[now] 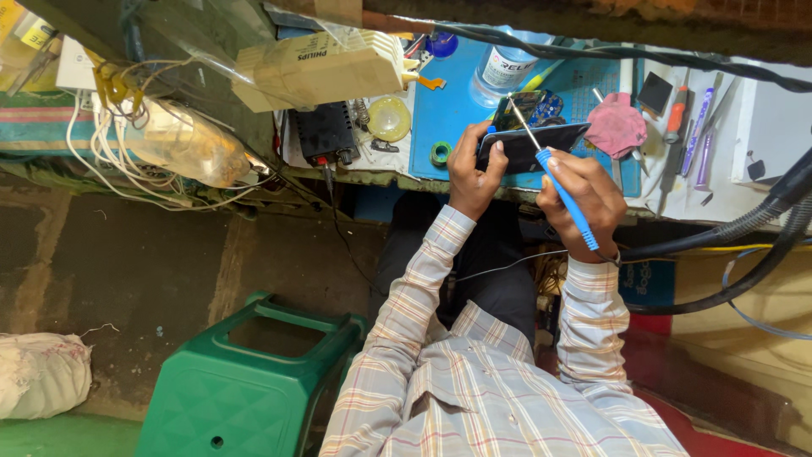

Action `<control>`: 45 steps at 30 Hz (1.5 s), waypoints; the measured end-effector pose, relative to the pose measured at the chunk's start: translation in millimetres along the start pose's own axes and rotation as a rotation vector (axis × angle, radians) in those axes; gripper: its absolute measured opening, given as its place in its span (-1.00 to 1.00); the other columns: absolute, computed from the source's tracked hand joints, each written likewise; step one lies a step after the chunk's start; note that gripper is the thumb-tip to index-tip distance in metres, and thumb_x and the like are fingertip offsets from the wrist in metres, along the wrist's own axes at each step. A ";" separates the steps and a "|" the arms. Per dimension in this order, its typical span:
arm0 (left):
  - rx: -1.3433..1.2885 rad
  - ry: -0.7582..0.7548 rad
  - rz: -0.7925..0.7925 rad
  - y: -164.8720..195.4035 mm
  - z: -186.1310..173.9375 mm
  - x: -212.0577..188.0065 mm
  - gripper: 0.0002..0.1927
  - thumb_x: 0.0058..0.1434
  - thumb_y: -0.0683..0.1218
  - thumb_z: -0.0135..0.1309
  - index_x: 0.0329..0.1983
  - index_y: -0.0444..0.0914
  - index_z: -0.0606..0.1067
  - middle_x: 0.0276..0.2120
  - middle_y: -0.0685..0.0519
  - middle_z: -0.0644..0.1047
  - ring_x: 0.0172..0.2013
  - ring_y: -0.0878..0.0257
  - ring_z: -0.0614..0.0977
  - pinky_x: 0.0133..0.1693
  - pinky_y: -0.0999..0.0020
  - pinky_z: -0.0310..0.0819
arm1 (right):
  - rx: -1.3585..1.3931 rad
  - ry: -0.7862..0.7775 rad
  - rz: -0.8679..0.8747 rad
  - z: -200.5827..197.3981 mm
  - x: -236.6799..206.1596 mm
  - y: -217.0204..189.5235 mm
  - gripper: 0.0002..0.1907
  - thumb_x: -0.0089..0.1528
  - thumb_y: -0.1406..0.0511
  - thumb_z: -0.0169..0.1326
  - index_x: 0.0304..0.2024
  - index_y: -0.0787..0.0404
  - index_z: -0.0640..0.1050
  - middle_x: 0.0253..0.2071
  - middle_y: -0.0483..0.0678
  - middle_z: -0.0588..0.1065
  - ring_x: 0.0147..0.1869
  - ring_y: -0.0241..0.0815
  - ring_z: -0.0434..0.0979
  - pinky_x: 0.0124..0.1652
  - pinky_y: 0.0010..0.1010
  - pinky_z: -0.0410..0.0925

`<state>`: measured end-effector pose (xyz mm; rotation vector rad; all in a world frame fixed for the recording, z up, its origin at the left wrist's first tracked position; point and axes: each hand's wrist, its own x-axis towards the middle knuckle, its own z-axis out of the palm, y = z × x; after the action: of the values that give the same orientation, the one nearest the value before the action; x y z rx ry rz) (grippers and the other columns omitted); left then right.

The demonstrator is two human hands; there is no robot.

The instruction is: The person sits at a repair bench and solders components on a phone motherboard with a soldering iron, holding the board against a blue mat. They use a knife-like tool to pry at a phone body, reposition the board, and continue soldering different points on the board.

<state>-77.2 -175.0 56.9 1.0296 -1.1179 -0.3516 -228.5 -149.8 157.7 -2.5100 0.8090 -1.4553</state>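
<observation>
Head view: a person at a cluttered bench, both hands raised over its front edge.
Left hand (470, 173): closed around the left end of a dark phone (531, 145), thumb on its edge, holding it tilted just above the blue mat (448, 101).
Right hand (585, 199): wrapped pen-style round a blue-handled soldering iron (565, 196); its thin metal tip (518, 114) reaches past the top edge of the phone, toward a small circuit board (541, 106).
Phone: over the mat's near edge, between the two hands.
Step in hand: judging by the grip, fine tip work at the phone's top edge, with the left hand steadying it.
Next move calls for: a still left hand and a light, exact touch of the tip; the iron's cord (507, 267) trails down by the lap and could tug.
Bottle (507, 63): clear plastic, labelled, at the mat's far edge; contents cannot be told.
Tape roll (441, 153): small, green, on the mat left of the phone.
Pink cloth (616, 125): crumpled, right of the mat.
Screwdrivers (689, 127): laid out right of the cloth.
Black adapter (323, 134): left of the mat.
Green stool (254, 372): on the floor, well below and left of the mat.
</observation>
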 end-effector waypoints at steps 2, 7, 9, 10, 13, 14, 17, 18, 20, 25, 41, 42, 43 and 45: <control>0.004 -0.002 -0.007 0.2 -0.1 0.1 -0.71 0.29 -0.23 0.07 0.07 -0.36 0.43 -0.18 -0.11 0.53 -0.18 0.00 0.63 -0.11 0.21 0.53 | -0.009 -0.011 -0.001 -0.9 1.2 -0.4 -0.75 0.37 0.48 0.21 0.10 0.33 0.52 -0.01 0.21 0.57 -0.02 0.05 0.65 -0.06 -0.25 0.51; 0.005 -0.002 -0.021 -1.6 0.8 0.3 -0.70 0.27 -0.23 0.09 0.07 -0.36 0.44 -0.19 -0.10 0.53 -0.20 0.01 0.63 -0.13 0.22 0.53 | -0.035 -0.028 0.019 -2.5 0.4 0.9 -0.74 0.36 0.46 0.24 0.09 0.36 0.53 -0.07 0.20 0.57 -0.09 0.06 0.63 -0.12 -0.23 0.49; 0.001 -0.003 -0.040 -2.3 1.2 0.1 -0.70 0.27 -0.23 0.10 0.06 -0.36 0.44 -0.20 -0.10 0.53 -0.21 0.02 0.64 -0.13 0.22 0.53 | -0.028 -0.018 -0.007 -1.7 -0.6 3.2 -0.74 0.37 0.47 0.23 0.09 0.36 0.53 -0.06 0.20 0.57 -0.08 0.06 0.63 -0.11 -0.23 0.50; 0.001 0.004 -0.032 -2.7 1.3 0.2 -0.70 0.27 -0.23 0.10 0.07 -0.36 0.44 -0.19 -0.10 0.53 -0.20 0.02 0.63 -0.12 0.22 0.53 | -0.025 -0.013 -0.021 -0.7 -1.5 4.3 -0.74 0.37 0.47 0.23 0.09 0.36 0.52 -0.06 0.20 0.57 -0.07 0.06 0.63 -0.10 -0.22 0.50; 0.000 0.012 -0.020 -3.2 1.8 -0.3 -0.69 0.27 -0.23 0.10 0.07 -0.36 0.44 -0.17 -0.11 0.53 -0.17 0.01 0.63 -0.09 0.21 0.53 | -0.018 0.021 0.003 4.0 -6.2 5.9 -0.74 0.37 0.49 0.22 0.10 0.36 0.52 -0.06 0.21 0.57 -0.07 0.06 0.64 -0.10 -0.23 0.51; -0.002 0.012 -0.023 -3.3 2.2 -0.1 -0.69 0.27 -0.23 0.10 0.07 -0.36 0.44 -0.17 -0.10 0.53 -0.17 0.01 0.63 -0.09 0.22 0.53 | -0.002 0.035 0.007 5.7 -7.6 6.6 -0.74 0.36 0.49 0.22 0.09 0.36 0.52 -0.08 0.21 0.56 -0.08 0.05 0.64 -0.11 -0.24 0.51; -0.009 0.010 -0.026 -3.8 2.1 0.1 -0.70 0.28 -0.23 0.09 0.07 -0.36 0.44 -0.17 -0.10 0.54 -0.17 0.02 0.63 -0.09 0.22 0.53 | 0.021 0.059 0.018 7.1 -11.2 8.6 -0.74 0.33 0.50 0.22 0.07 0.36 0.53 -0.11 0.20 0.55 -0.12 0.03 0.63 -0.14 -0.26 0.51; -0.013 0.008 -0.028 -3.8 2.2 -0.4 -0.70 0.28 -0.23 0.09 0.07 -0.35 0.44 -0.17 -0.10 0.54 -0.17 0.02 0.64 -0.09 0.22 0.53 | 0.013 0.056 0.020 6.7 -12.0 9.1 -0.74 0.33 0.51 0.22 0.07 0.36 0.53 -0.12 0.20 0.55 -0.12 0.03 0.63 -0.14 -0.26 0.51; -0.007 0.007 -0.035 -4.1 2.2 -0.8 -0.70 0.28 -0.23 0.09 0.07 -0.36 0.44 -0.17 -0.09 0.54 -0.17 0.02 0.64 -0.10 0.22 0.53 | -0.005 0.054 0.018 5.8 -13.0 9.7 -0.74 0.34 0.51 0.22 0.07 0.36 0.53 -0.11 0.20 0.55 -0.11 0.04 0.63 -0.13 -0.24 0.51; -0.014 -0.001 -0.036 -3.9 1.9 -1.6 -0.71 0.28 -0.23 0.09 0.07 -0.35 0.44 -0.17 -0.09 0.54 -0.17 0.03 0.64 -0.10 0.23 0.53 | -0.002 0.047 0.018 6.3 -12.4 9.0 -0.73 0.34 0.51 0.22 0.08 0.36 0.52 -0.10 0.20 0.56 -0.10 0.04 0.63 -0.13 -0.24 0.51; -0.026 0.002 -0.020 -3.1 1.3 0.1 -0.72 0.29 -0.23 0.08 0.06 -0.35 0.44 -0.18 -0.09 0.54 -0.16 0.02 0.64 -0.09 0.23 0.53 | 0.003 0.066 -0.005 10.3 -11.8 10.2 -0.77 0.36 0.50 0.19 0.06 0.37 0.53 -0.09 0.21 0.55 -0.10 0.04 0.64 -0.17 -0.27 0.51; -0.028 -0.001 -0.019 -3.3 1.3 0.3 -0.72 0.29 -0.24 0.08 0.06 -0.35 0.44 -0.18 -0.09 0.54 -0.17 0.02 0.63 -0.09 0.23 0.53 | -0.002 0.065 0.000 10.2 -12.0 9.9 -0.77 0.36 0.50 0.19 0.07 0.37 0.53 -0.09 0.21 0.55 -0.10 0.04 0.64 -0.19 -0.29 0.51; -0.028 -0.002 -0.017 -3.6 1.1 0.4 -0.72 0.29 -0.24 0.08 0.06 -0.35 0.44 -0.18 -0.09 0.53 -0.17 0.02 0.63 -0.09 0.23 0.53 | -0.007 0.064 0.005 10.1 -12.1 9.7 -0.77 0.36 0.50 0.19 0.07 0.37 0.53 -0.09 0.21 0.56 -0.09 0.04 0.64 -0.20 -0.30 0.51; -0.029 -0.004 -0.012 -3.8 0.7 0.5 -0.71 0.29 -0.24 0.08 0.07 -0.36 0.43 -0.18 -0.10 0.53 -0.17 0.02 0.63 -0.10 0.23 0.52 | 0.007 0.062 0.007 10.1 -12.3 9.8 -0.77 0.36 0.51 0.20 0.07 0.37 0.53 -0.09 0.21 0.56 -0.10 0.03 0.64 -0.17 -0.28 0.51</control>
<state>-76.7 -177.7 54.1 1.0105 -1.1081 -0.3786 -228.6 -153.3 139.3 -2.4660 0.8201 -1.5376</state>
